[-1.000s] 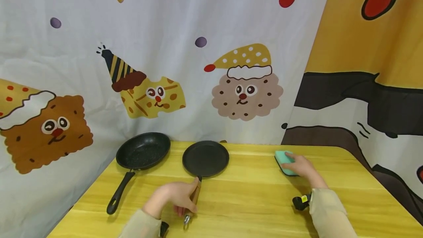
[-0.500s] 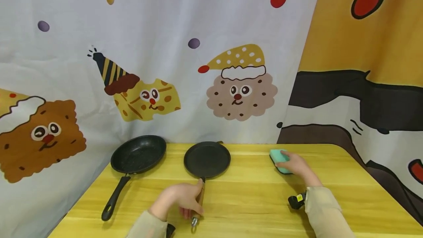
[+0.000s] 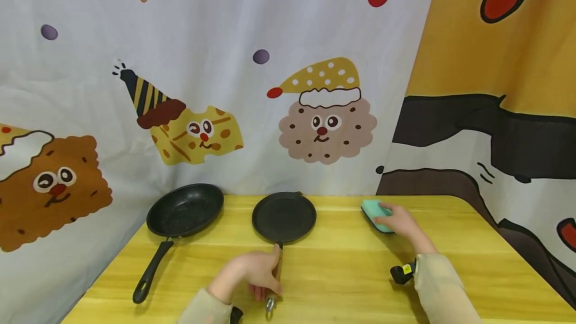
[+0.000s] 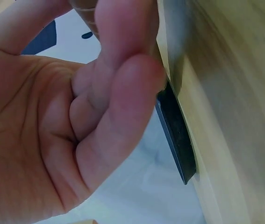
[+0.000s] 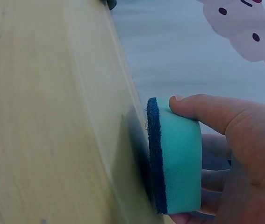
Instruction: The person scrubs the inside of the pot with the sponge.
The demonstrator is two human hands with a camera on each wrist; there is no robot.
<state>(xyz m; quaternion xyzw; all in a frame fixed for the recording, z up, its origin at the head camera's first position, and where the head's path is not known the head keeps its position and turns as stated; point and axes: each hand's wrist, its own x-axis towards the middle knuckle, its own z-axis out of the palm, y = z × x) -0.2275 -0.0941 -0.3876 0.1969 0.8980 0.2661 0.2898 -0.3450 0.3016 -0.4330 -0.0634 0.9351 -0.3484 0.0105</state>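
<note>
My left hand [image 3: 258, 270] grips the brown handle [image 3: 279, 266] of a flat black griddle pan [image 3: 284, 217]; in the left wrist view its fingers [image 4: 127, 88] curl round that handle. Over at the right, my right hand [image 3: 402, 221] holds a mint-green sponge [image 3: 374, 213] between thumb and fingers. The right wrist view shows the sponge [image 5: 181, 158] with its dark scouring side facing the table, a shadow beside it; a narrow gap seems to part it from the wood.
A deeper black frying pan [image 3: 185, 210] with a black handle [image 3: 153, 272] stands at the table's left edge. The yellow wooden table [image 3: 342, 274] ends at the back against a printed curtain [image 3: 216, 24].
The right hand has carried the sponge slightly left and away from me, towards the griddle pan. The left hand keeps its grip on the handle. The head view has shifted a little.
</note>
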